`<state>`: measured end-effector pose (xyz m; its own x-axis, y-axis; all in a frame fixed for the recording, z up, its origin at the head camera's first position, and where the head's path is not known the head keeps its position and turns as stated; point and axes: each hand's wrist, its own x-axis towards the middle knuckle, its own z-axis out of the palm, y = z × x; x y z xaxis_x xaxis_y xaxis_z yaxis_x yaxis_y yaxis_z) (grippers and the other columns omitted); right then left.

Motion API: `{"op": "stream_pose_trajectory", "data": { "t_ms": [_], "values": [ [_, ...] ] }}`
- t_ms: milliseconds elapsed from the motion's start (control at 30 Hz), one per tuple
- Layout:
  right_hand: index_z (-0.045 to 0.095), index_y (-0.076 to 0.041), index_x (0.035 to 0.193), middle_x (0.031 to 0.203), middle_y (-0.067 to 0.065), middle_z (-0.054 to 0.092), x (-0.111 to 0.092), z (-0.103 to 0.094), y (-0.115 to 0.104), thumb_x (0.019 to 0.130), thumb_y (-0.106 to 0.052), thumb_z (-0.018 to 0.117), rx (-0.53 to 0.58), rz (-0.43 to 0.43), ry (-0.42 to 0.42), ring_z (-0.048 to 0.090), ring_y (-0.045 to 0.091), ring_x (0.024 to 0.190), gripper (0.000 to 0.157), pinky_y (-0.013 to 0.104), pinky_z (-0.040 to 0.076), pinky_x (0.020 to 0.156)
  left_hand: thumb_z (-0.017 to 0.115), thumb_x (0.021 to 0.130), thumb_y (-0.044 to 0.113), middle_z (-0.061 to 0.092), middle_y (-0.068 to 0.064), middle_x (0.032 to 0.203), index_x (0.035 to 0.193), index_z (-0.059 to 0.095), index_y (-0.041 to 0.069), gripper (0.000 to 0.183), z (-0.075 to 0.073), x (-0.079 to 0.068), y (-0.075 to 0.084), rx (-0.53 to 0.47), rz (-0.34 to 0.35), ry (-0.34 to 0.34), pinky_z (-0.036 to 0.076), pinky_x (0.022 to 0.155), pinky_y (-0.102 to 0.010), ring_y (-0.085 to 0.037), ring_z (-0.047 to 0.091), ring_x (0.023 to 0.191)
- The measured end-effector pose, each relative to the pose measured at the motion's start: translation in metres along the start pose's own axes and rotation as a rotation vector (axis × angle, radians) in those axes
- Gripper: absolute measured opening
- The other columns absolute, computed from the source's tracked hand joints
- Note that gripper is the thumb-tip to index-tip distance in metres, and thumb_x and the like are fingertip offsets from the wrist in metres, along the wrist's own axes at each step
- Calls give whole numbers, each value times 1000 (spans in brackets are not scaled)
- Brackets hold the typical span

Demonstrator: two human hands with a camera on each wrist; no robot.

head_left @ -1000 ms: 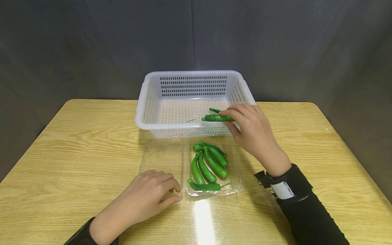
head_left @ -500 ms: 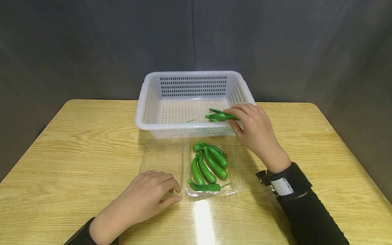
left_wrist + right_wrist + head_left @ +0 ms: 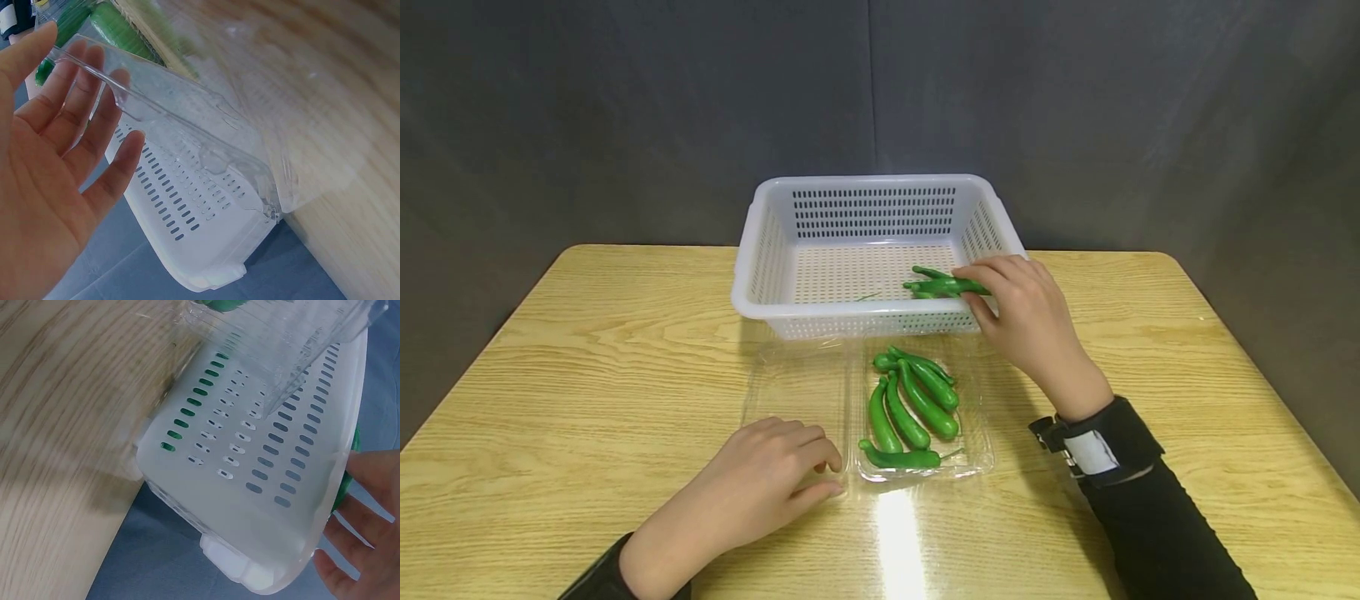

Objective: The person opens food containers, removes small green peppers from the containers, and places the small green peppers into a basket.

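Head: my R hand (image 3: 1026, 312) pinches green peppers (image 3: 946, 287) in basket's (image 3: 820, 309) front-R corner; bunched, so 1 might slip. L wrist: my L hand's (image 3: 62, 150) fingers spread near clamshell (image 3: 181, 115) fronting basket; bump could shift it. R wrist: basket's rim (image 3: 349, 425) might snag peppers.

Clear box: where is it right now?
In the head view, the clear box lies open on the table, on the near side of the basket; the left hand is at its left half, and peppers lie in its right half.
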<state>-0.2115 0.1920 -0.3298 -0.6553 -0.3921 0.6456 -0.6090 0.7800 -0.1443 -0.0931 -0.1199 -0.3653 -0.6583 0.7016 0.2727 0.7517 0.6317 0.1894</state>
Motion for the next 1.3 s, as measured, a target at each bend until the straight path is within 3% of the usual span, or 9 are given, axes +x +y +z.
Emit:
{"op": "stream_pose_trajectory", "data": {
  "t_ms": [733,1300],
  "values": [
    [72,-3,110,111,13,70,0,2,3,84,1,75,-2,-13,-10,61,32,107,26,47,46,93,76,86,34,66,12,88,92,71,19,17,1,0,-1,-8,8,9,50,72,-30,-3,57,74],
    [73,-3,102,105,11,71,1,-3,-5,87,-1,73,19,-56,15,64,30,101,15,45,50,88,75,87,35,66,12,90,93,71,20,17,1,0,0,-3,0,-2,51,75,-32,-4,59,77]
  ]
}}
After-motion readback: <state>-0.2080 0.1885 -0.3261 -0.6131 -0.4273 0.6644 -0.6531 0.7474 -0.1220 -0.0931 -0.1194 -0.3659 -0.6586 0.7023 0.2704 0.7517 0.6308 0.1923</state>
